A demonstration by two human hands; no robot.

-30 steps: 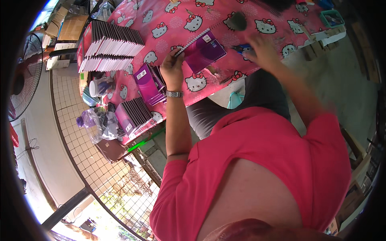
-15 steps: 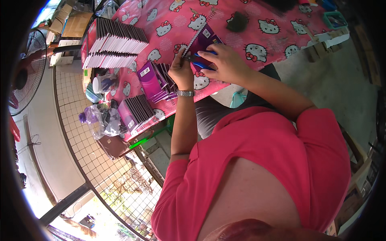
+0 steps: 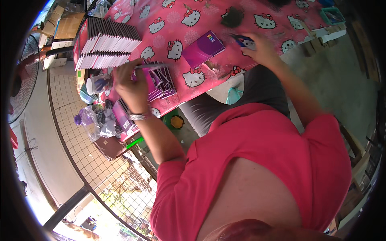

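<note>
At the left, my left hand (image 3: 130, 84) is closed on a thin spiral notebook (image 3: 159, 65), blurred and seen nearly edge-on, above a loose pile of purple spiral notebooks (image 3: 163, 82). My right hand (image 3: 261, 50) is wrapped round blue-handled pliers (image 3: 243, 41), their dark jaws pointing left over the table. Between my hands, a purple notebook (image 3: 204, 49) lies flat on the pink patterned tablecloth (image 3: 161, 40); I cannot make out a spiral on it.
Tall stacks of bound notebooks (image 3: 108, 42) stand at the far left. Nearer me are another notebook row (image 3: 124, 114) and plastic bags (image 3: 98, 120) at the table's left edge. A dark patch (image 3: 232, 18) and teal tray (image 3: 333, 16) lie farther off. A fan (image 3: 26, 76) stands left.
My left hand has moved left with the spiral notebook, over the pile. My right hand has drawn away rightward with the pliers, uncovering the purple notebook on the table.
</note>
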